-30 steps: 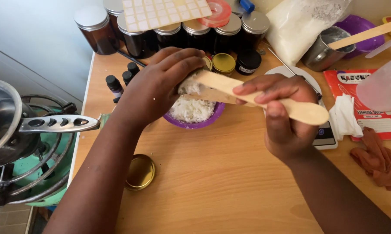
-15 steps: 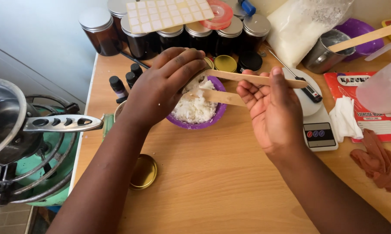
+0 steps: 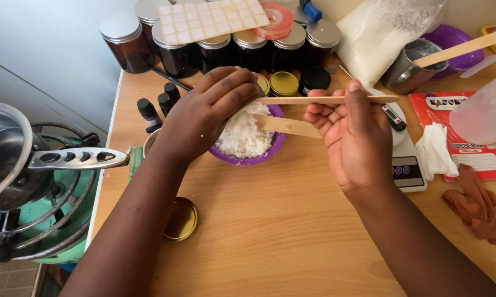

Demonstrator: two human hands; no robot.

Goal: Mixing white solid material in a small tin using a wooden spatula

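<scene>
Holding a flat pale wooden stick [image 3: 325,100] edge-on in right hand [image 3: 353,137] fingers; left hand [image 3: 206,113] curling over purple bowl [image 3: 259,157], hiding white flakes [image 3: 242,137]

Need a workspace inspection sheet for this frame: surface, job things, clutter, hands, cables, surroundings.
Surface: wooden table, in use.
Job's things: purple bowl of white flakes; two flat wooden sticks, upper stick and lower stick, over the bowl.
Clutter: dark jars, small dropper bottles, gold lid, kitchen scale, metal cup, white tissue, red booklet.
Hands: left hand on the bowl rim; right hand holding the upper stick.
Cables: nothing seen.
Surroundings: green gas burner with metal pot at left.
</scene>
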